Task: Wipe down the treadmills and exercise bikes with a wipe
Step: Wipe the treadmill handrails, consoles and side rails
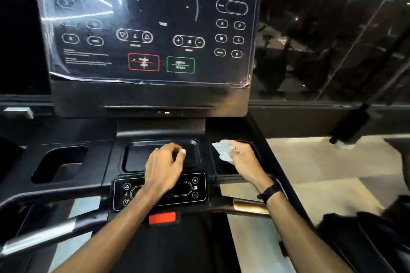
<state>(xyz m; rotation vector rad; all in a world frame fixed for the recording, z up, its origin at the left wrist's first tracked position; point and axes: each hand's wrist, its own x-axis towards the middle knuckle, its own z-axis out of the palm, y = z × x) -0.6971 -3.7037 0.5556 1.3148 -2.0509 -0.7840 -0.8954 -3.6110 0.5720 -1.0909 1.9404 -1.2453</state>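
Observation:
A black treadmill console (146, 22) with a film-covered display stands in front of me. Below it lies a shallow centre tray (135, 155). My left hand (165, 166) hovers over that tray with fingers loosely curled, holding nothing. My right hand (243, 159) holds a pale crumpled wipe (223, 150) over the right cup pocket (216, 166) of the console deck. A black band sits on my right wrist.
A lower button panel (195, 188) lies under my left wrist, with a red safety clip (162, 217) beneath it. A deep cup holder (60, 162) is at left. Silver-and-black handlebars (40, 237) run at both sides. A glass wall (328, 35) reflects gym machines on the right.

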